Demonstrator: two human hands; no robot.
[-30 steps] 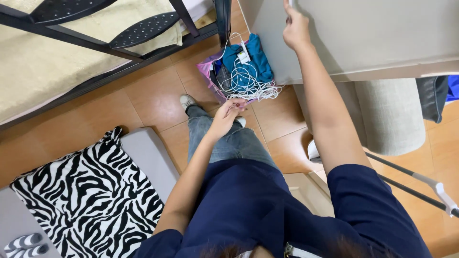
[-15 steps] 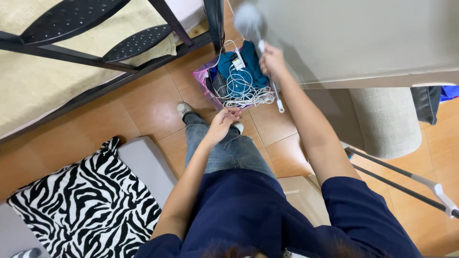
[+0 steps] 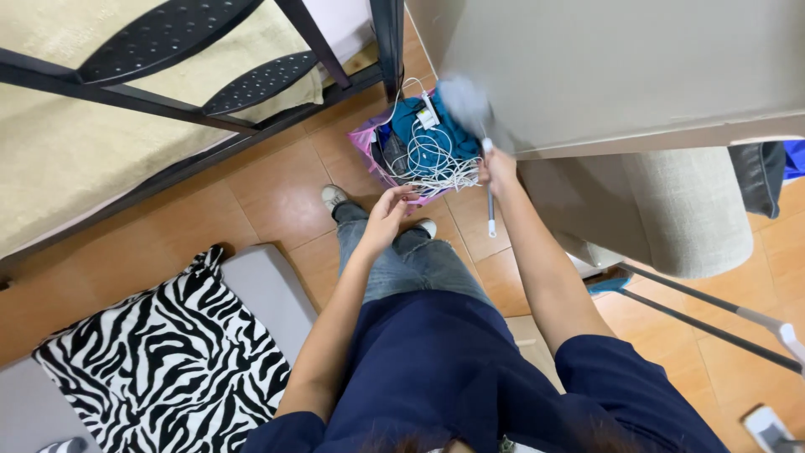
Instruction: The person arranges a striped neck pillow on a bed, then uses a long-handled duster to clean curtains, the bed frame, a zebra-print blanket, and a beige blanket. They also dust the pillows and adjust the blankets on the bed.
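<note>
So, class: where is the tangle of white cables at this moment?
In the head view, the white cables lie upper centre, heaped on blue cloth in a pink bag on the floor, just left of the right hand.

No packages, labels, signs or screens in view

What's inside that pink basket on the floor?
The pink basket holds a tangle of white cables with a white charger plug, lying on something blue that looks like cloth. Whatever sits underneath those is covered and cannot be seen.
</note>
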